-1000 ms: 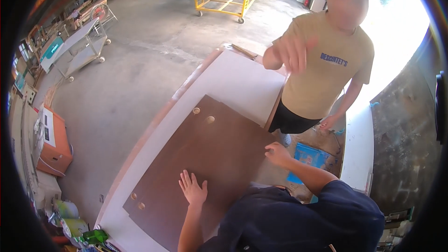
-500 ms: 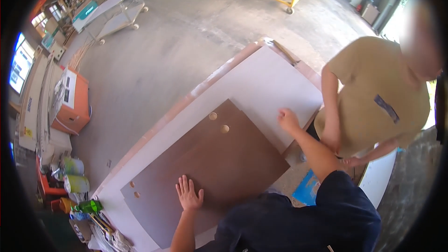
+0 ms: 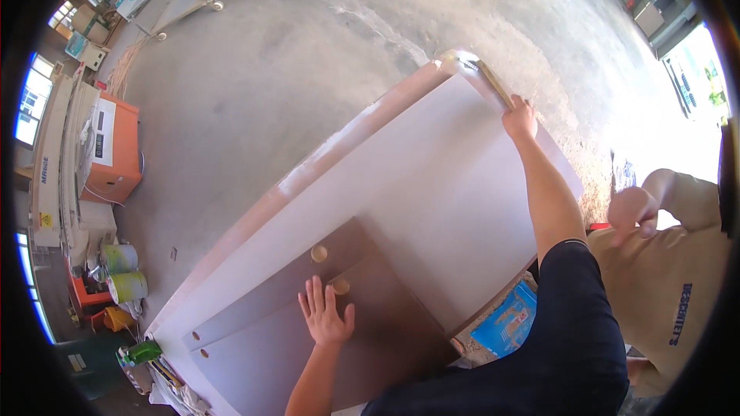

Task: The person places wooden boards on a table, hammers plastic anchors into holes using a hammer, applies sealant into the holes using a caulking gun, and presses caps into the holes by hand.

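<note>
My left hand [image 3: 327,313] is spread with its palm down at the brown panel [image 3: 385,339], close to a round hole [image 3: 340,286]. Whether the palm presses on the surface is hard to tell. The panel seems to be a stack of at least two sheets, their edges slightly offset, with several round holes. It lies on a larger white board [image 3: 439,185] on the worktable. Stretched to the far right, my right hand [image 3: 521,117] is closed around the wooden handle of what looks like a brush [image 3: 493,83], lying along the table's far edge.
A person in a tan shirt [image 3: 655,277] stands close on my right. A blue bag [image 3: 505,322] lies beside the table. At left are an orange machine [image 3: 116,154], paint buckets [image 3: 127,286] and a green bottle [image 3: 143,351]. A wheeled cart [image 3: 185,11] stands farther off.
My right arm has reached forward and closed on the brush handle. My left hand has shifted toward the panel's holes. The view has tilted, and the other person appears lower and farther right.
</note>
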`<state>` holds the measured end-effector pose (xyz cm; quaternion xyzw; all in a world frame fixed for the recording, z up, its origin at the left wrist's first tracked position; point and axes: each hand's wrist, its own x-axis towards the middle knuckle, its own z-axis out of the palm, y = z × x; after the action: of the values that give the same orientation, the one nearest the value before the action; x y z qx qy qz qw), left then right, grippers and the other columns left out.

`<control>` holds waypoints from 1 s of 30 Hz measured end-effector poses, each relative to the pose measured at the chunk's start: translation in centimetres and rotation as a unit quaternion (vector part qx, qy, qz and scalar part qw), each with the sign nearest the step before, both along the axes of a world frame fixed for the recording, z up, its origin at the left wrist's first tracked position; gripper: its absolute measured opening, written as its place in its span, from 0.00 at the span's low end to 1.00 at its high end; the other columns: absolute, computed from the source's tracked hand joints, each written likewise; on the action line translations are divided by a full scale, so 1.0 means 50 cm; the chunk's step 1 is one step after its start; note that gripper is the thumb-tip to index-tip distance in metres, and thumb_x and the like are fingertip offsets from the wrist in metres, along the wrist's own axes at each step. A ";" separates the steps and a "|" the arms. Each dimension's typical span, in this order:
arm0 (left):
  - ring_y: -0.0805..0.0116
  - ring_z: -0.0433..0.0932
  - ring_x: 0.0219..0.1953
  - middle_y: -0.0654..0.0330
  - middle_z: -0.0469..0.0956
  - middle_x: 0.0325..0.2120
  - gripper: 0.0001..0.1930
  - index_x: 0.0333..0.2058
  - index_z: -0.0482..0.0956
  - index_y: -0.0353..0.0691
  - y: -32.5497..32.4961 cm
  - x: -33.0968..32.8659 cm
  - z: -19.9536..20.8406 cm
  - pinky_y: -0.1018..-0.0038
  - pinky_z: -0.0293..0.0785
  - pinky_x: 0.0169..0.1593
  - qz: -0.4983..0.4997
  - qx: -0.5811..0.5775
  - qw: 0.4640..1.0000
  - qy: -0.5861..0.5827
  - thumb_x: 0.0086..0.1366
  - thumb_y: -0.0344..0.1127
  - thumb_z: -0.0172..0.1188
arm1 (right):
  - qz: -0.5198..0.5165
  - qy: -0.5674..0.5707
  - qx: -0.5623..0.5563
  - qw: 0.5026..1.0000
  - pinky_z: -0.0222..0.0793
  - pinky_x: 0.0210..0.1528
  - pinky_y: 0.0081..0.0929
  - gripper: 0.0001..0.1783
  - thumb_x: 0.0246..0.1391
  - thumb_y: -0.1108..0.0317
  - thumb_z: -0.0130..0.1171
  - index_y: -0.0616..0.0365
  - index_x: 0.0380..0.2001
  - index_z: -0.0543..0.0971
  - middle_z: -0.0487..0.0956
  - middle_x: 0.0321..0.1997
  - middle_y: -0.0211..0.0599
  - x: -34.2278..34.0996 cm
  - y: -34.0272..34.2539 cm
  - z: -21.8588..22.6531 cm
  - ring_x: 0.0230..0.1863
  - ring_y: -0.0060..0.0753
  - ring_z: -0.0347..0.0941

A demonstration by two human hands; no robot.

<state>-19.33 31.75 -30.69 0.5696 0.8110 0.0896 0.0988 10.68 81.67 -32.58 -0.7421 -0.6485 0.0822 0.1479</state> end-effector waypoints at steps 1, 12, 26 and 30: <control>0.41 0.52 0.68 0.41 0.57 0.64 0.32 0.55 0.67 0.31 0.003 -0.003 -0.007 0.45 0.43 0.68 -0.001 -0.005 1.000 0.000 0.57 0.47 0.58 | -0.001 0.000 -0.005 1.000 0.68 0.56 0.40 0.23 0.52 0.65 0.53 0.47 0.54 0.74 0.73 0.55 0.40 0.003 0.022 -0.005 0.58 0.47 0.67; 0.34 0.57 0.64 0.35 0.59 0.61 0.35 0.61 0.59 0.34 -0.024 -0.012 -0.015 0.40 0.43 0.66 -0.048 0.042 0.998 0.013 0.59 0.46 0.53 | 0.002 -0.031 -0.052 0.998 0.69 0.54 0.40 0.19 0.50 0.64 0.52 0.51 0.47 0.76 0.76 0.50 0.45 -0.027 0.200 -0.005 0.54 0.47 0.72; 0.35 0.57 0.64 0.36 0.59 0.62 0.35 0.63 0.57 0.36 -0.016 -0.002 -0.008 0.41 0.43 0.66 -0.049 0.058 0.997 -0.008 0.59 0.46 0.52 | 0.085 -0.027 -0.053 0.995 0.73 0.50 0.44 0.16 0.55 0.63 0.50 0.60 0.43 0.77 0.79 0.47 0.50 -0.101 0.231 0.022 0.49 0.52 0.76; 0.33 0.57 0.64 0.36 0.60 0.61 0.32 0.60 0.59 0.35 0.013 -0.011 -0.014 0.40 0.45 0.65 -0.094 0.073 0.993 -0.006 0.60 0.45 0.51 | 0.302 -0.182 0.032 0.935 0.74 0.30 0.44 0.12 0.55 0.62 0.51 0.59 0.29 0.78 0.78 0.26 0.45 -0.076 0.175 -0.040 0.27 0.45 0.76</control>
<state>-19.86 32.39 -31.39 0.6487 0.7443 0.1425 0.0699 6.89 90.43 -34.58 -0.5081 -0.8604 -0.0343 0.0186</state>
